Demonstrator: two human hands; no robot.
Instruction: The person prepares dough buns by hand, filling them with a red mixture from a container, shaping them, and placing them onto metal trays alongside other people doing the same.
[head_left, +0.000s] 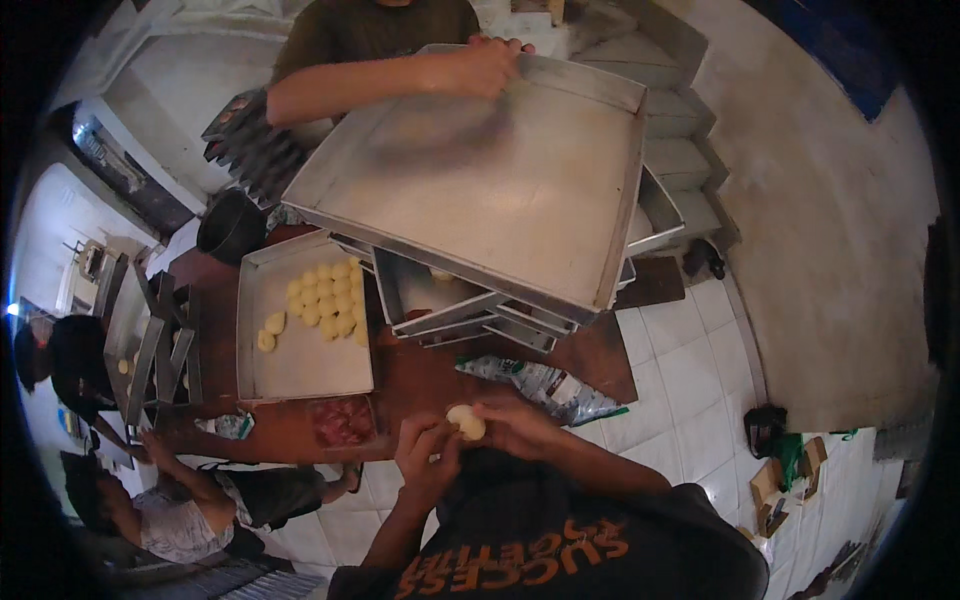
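At the lower middle, my left hand (pixel 428 452) and my right hand (pixel 515 430) are both closed round a pale dough ball (pixel 467 422), held near the table's front edge. Just left of them is a clear tub (pixel 343 422) of dark red filling. A crumpled silver plastic bag (pixel 535 390) lies beyond my right hand. Farther back, a metal tray (pixel 290 375) holds several dough balls (pixel 325 300) grouped toward its right side, with a few apart at the left.
A co-worker's hand (pixel 480 70) rests on stacked metal trays (pixel 540 180) atop the wooden table (pixel 590 355). More trays (pixel 140 330) and co-workers (pixel 190 510) are at left, near a black bucket (pixel 230 225). Stairs (pixel 670 150) rise behind; boxes (pixel 775 495) sit on the tiled floor.
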